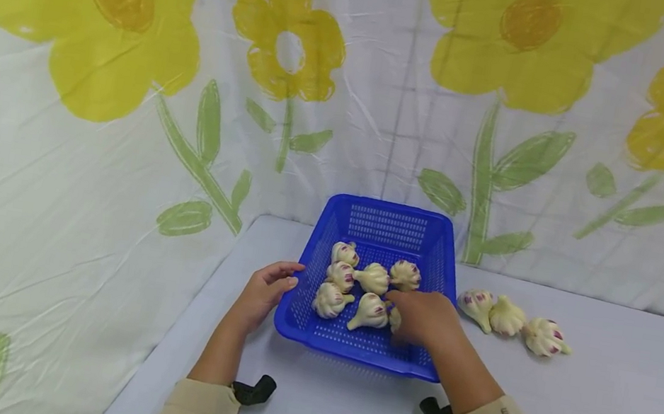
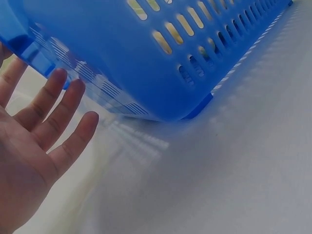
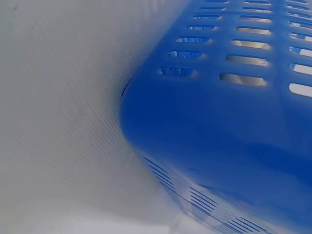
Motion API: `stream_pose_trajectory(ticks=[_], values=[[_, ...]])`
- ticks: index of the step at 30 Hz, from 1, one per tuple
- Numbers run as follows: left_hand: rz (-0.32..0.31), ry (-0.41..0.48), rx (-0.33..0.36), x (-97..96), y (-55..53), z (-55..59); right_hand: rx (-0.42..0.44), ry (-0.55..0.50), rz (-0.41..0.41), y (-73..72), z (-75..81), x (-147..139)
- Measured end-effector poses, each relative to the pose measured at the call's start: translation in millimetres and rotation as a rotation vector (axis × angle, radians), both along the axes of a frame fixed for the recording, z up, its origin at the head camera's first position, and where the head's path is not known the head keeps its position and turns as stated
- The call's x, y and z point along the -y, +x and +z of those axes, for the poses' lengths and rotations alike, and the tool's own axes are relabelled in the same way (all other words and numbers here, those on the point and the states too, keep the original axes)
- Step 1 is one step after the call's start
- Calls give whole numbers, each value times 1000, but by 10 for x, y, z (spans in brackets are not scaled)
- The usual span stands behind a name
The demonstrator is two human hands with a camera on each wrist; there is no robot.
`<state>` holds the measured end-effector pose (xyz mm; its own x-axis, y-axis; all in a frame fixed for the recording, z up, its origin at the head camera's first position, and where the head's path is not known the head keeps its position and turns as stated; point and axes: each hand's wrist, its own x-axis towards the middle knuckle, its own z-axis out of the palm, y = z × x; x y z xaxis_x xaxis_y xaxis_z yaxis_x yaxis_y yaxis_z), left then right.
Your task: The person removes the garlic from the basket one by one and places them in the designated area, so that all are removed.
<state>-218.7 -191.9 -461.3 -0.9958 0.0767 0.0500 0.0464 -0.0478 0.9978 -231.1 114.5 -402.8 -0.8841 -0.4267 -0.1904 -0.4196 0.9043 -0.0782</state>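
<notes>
A blue plastic basket (image 1: 342,353) holds several garlic bulbs (image 1: 373,279), whitish with purple marks. My right hand (image 1: 428,316) reaches down inside its right part, fingers curled round a garlic bulb (image 1: 395,319) that is mostly hidden under the hand. The right wrist view shows only the basket's outer corner (image 3: 204,126), not the hand. At the basket's left rim, my left hand (image 1: 259,294) touches the edge with thumb and fingertips. In the left wrist view, its fingers (image 2: 63,114) are spread and fairly straight beside the outer wall.
Three more garlic bulbs (image 1: 507,316) lie in a row on the white table (image 1: 612,399), right of the basket. Behind the table hangs a white curtain (image 1: 369,134) with yellow flowers. Black wrist mounts (image 1: 254,390) stick out from both sleeves.
</notes>
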Motion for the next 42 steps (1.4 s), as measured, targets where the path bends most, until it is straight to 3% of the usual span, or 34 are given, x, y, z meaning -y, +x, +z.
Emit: stream_pose_trajectory(ticks=[12, 29, 42], values=[[4, -16, 13, 35, 44, -38, -8, -89, -43, 4, -86, 40], [-15, -2, -4, 22, 11, -22, -37, -99, -53, -21, -63, 20], [-22, 3, -17, 23, 12, -35, -57, -201, -78, -20, -29, 12]])
